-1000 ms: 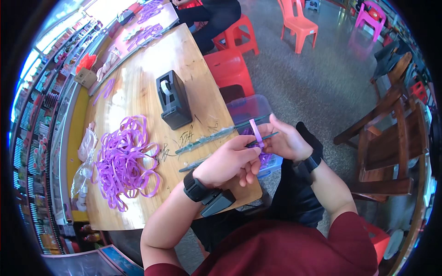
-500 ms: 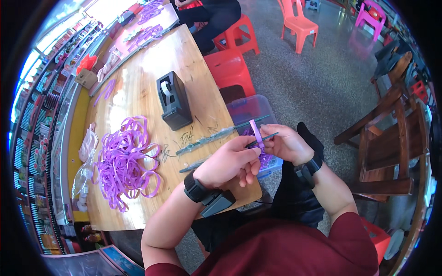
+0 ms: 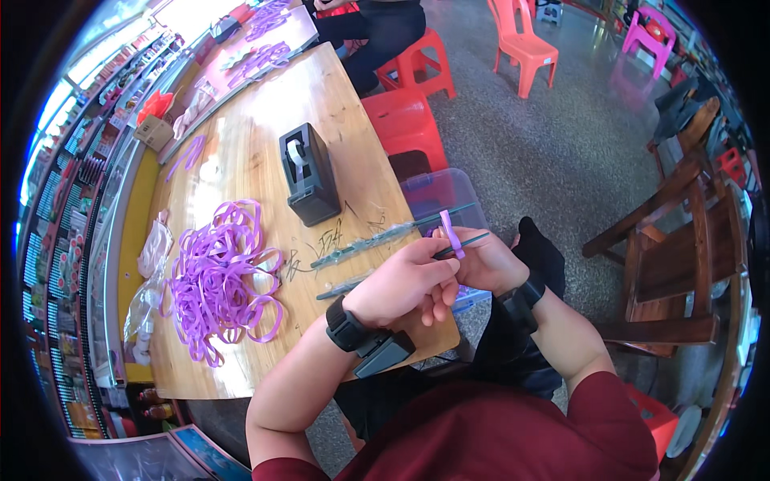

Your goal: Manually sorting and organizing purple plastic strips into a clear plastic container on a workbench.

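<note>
My left hand (image 3: 405, 276) pinches a thin dark green stick (image 3: 475, 240) near the table's right edge, its lower fingers loosely curled. A short strip of purple ribbon (image 3: 450, 231) crosses the stick and stands up above it. My right hand (image 3: 491, 263) is closed at the ribbon, just beyond the left fingertips; the ribbon and my left hand partly hide its fingers. On the table, next to my left hand, lie more green sticks in a clear sleeve (image 3: 365, 244) and a second slim bundle (image 3: 341, 288).
A heap of purple ribbon loops (image 3: 220, 280) lies left on the wooden table (image 3: 241, 172). A black tape dispenser (image 3: 310, 176) stands mid-table. Below the hands is a clear plastic bin (image 3: 449, 192). Red stools (image 3: 409, 120) and a wooden chair (image 3: 682, 268) stand right; a person (image 3: 373, 36) sits beyond.
My right hand has moved left and slightly down, close against my left hand. The ribbon's upper end has tilted a little. My left hand keeps hold of the stick.
</note>
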Demonstrator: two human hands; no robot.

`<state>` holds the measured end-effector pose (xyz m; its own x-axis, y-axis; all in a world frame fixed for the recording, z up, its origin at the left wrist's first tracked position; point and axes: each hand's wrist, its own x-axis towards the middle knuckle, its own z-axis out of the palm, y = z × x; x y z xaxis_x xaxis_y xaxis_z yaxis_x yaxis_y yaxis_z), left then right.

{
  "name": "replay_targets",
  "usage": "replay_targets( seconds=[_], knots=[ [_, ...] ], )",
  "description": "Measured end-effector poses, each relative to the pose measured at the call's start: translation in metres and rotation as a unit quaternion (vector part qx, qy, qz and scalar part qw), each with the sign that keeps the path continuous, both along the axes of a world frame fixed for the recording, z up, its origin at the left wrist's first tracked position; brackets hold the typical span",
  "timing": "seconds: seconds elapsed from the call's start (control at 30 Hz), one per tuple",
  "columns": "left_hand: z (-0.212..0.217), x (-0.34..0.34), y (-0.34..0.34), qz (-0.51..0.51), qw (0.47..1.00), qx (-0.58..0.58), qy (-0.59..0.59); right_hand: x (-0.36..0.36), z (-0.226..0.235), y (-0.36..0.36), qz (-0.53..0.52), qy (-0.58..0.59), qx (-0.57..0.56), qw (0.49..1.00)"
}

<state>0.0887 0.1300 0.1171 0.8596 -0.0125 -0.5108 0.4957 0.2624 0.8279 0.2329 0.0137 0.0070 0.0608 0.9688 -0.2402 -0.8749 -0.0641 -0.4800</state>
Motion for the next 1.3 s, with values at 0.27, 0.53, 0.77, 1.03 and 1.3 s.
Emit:
replay_targets(
  seconds=[0.27,0.53,0.77,1.03,1.3],
  knots=[
    [0.002,0.001,0.000,0.007,1.000,0.003,0.000,-0.003,0.014,-0.001,-0.046,-0.055,-0.040,0.997],
    [0.004,0.000,-0.002,0.006,1.000,0.003,0.006,0.000,0.010,-0.001,-0.044,0.050,0.009,0.998],
    [0.002,0.000,0.000,0.002,1.000,-0.001,0.005,0.002,0.039,-0.002,-0.004,0.020,0.034,0.999],
    [0.004,0.001,0.000,0.010,1.000,0.010,0.006,0.004,0.052,-0.031,-0.194,-0.570,-0.093,0.793],
    [0.001,0.001,-0.001,0.010,1.000,0.026,0.008,-0.016,0.071,-0.008,-0.230,-0.734,-0.090,0.633]
  ],
)
